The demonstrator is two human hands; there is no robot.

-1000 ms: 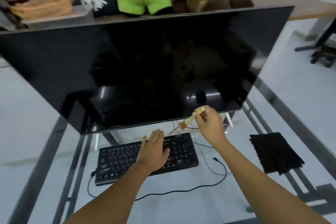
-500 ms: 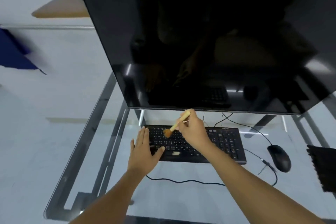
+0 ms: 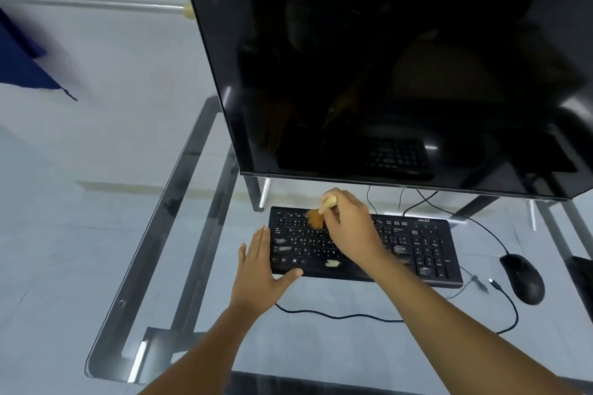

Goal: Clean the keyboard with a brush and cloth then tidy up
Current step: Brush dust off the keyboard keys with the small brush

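Glass tabletop on a metal frame, big dark monitor looming at the back, and below its lower edge lies the black corded keyboard. Left hand lies flat, fingers straight, at the keyboard's left end, thumb on its front edge, probably bracing it against sliding. Right hand pinches the small wooden-handled brush, rusty bristles down on the upper-left key rows, tilted to sweep. Black mouse sits off right; the cloth isn't clearly in sight.
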